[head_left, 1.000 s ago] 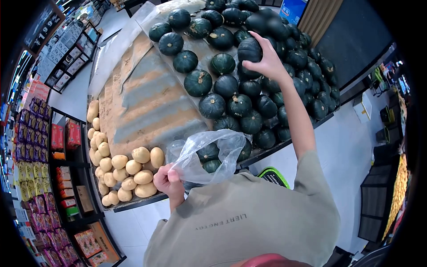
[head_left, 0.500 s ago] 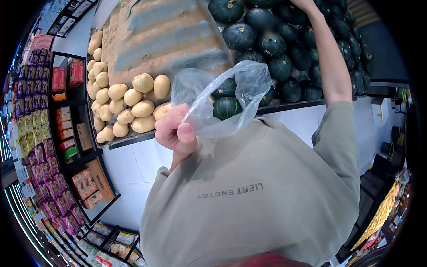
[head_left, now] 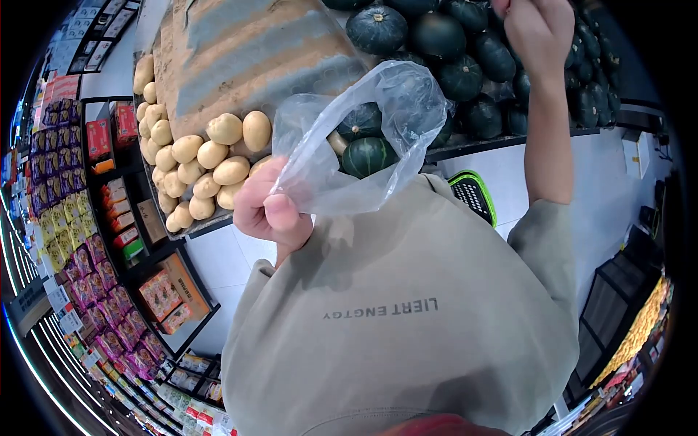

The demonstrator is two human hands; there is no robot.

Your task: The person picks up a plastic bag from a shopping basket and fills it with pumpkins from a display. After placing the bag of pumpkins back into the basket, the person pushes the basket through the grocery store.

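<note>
The left hand [head_left: 273,207] is closed in a fist around the gathered rim of a clear plastic bag [head_left: 396,94], pinching the film between thumb and curled fingers just in front of the chest of the grey sweatshirt [head_left: 407,327]. The bag billows up and to the right from that grip, its mouth loosely open towards the front edge of the bench [head_left: 502,145]. Two dark green shapes show through the film, but whether they lie inside the bag or behind it on the bench cannot be told. The right hand [head_left: 538,29] is raised with the arm stretched out over the pile of kabocha squashes [head_left: 378,29] that fills the right half of the bench; its fingers curl downward, and whether they grip anything cannot be told, since the top of the view cuts the hand off. At the front left corner of the bench lies a heap of potatoes [head_left: 218,156], running up along the left edge, beside a bare cardboard sheet [head_left: 247,51] that covers the middle of the surface. Below the front edge, on the white tiled floor [head_left: 218,254], stands a green-rimmed shopping basket [head_left: 476,192], partly hidden by the shoulder. Shelves [head_left: 109,145] of packaged goods line the aisle well to the left.
</note>
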